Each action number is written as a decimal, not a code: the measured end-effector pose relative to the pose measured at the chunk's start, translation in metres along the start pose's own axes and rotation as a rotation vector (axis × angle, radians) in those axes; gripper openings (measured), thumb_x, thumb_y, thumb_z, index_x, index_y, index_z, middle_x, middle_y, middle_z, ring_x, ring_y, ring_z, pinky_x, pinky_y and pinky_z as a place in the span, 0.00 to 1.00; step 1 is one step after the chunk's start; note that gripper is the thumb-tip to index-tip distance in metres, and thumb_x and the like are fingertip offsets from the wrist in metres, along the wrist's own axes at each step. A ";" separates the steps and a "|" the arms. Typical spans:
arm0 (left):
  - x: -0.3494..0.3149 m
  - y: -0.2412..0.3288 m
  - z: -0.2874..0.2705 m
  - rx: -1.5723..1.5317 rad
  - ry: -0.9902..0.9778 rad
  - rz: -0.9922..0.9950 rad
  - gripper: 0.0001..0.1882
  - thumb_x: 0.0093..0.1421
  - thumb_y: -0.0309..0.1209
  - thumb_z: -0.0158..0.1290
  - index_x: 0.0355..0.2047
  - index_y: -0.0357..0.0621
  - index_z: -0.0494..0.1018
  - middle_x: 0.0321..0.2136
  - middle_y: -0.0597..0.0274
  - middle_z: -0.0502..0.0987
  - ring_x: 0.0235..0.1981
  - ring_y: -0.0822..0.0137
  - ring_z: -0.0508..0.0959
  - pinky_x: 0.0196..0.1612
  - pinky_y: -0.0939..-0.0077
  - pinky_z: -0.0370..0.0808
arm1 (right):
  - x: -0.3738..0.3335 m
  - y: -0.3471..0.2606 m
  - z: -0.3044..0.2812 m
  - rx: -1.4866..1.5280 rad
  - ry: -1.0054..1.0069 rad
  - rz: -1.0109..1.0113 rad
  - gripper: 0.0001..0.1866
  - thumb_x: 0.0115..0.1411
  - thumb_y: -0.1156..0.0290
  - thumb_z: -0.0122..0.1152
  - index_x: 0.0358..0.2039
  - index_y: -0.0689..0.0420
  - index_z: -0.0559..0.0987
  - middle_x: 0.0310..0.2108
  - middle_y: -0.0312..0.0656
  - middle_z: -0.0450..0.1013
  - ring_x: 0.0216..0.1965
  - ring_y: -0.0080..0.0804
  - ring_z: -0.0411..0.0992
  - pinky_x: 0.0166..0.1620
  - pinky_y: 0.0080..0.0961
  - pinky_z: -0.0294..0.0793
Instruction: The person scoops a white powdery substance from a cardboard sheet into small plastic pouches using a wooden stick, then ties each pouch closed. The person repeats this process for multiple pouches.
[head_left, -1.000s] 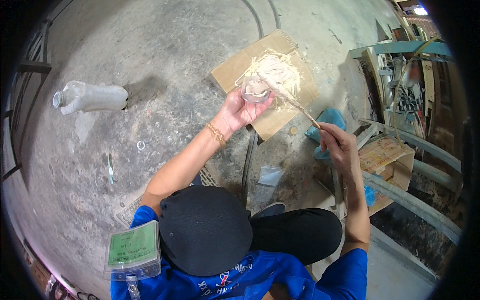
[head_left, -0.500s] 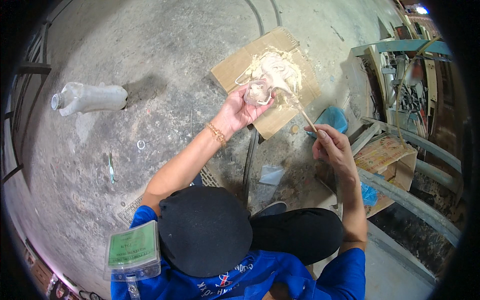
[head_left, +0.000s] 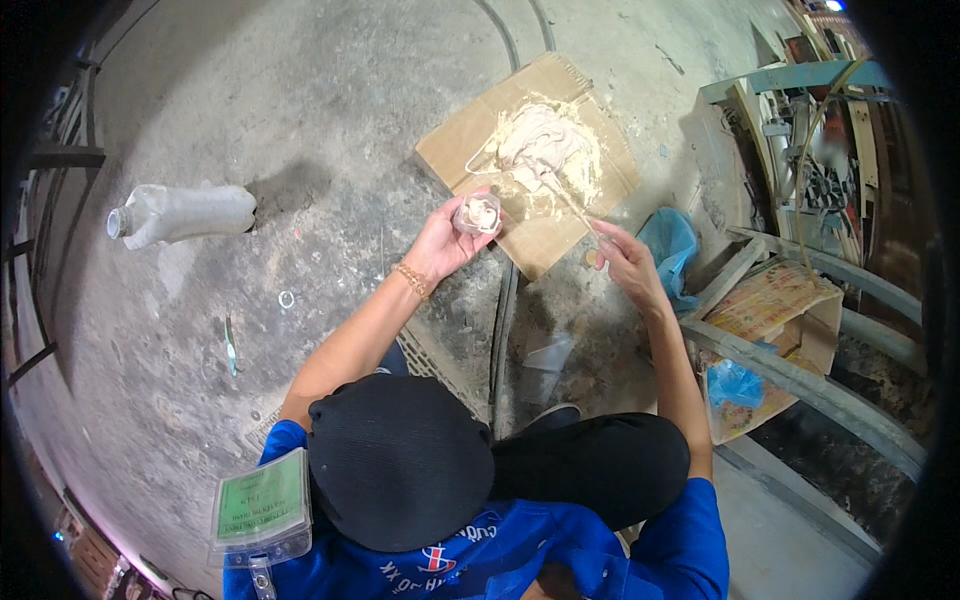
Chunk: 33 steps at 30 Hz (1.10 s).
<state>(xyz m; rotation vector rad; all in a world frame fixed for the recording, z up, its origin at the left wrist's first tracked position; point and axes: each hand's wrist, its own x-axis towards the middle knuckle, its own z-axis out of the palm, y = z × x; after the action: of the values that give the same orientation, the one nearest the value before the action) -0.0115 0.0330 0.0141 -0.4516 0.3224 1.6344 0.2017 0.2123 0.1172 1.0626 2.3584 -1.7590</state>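
Note:
My left hand (head_left: 440, 243) is closed around a small clear plastic cup (head_left: 478, 213) with pale paste inside, held over the near left edge of a cardboard sheet (head_left: 455, 140). On the sheet lies a mound of pinkish-white paste (head_left: 542, 140), ringed by yellowish smears. Between the fingers of my right hand (head_left: 630, 266) is a thin stick (head_left: 577, 208). Its far end reaches into the near side of the mound, where paste covers its tip.
A whitish plastic bottle (head_left: 190, 212) lies on the concrete floor at left, above a small green-white tool (head_left: 231, 346). To the right are a blue plastic bag (head_left: 670, 250), metal frame bars (head_left: 800, 385) and an open carton (head_left: 785, 305). A clear plastic piece (head_left: 549, 353) lies near my knee.
The cup in my left hand has moved left, away from the mound. My right hand has moved forward and left, bringing the stick's tip from the cup down to the paste on the cardboard.

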 end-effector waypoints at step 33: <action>-0.007 0.020 0.006 0.183 -0.006 0.150 0.22 0.66 0.38 0.36 0.54 0.37 0.64 0.50 0.49 0.69 0.48 0.57 0.74 0.48 0.63 0.76 | -0.042 -0.085 -0.019 -0.143 0.036 -0.094 0.16 0.60 0.80 0.49 0.48 0.57 0.76 0.22 0.31 0.67 0.24 0.18 0.62 0.28 0.17 0.65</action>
<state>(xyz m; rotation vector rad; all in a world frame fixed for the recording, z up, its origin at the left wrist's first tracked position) -0.0310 0.0279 0.0217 -0.2891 0.5066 1.7331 0.1966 0.1954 0.2126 0.9884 2.5508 -1.5815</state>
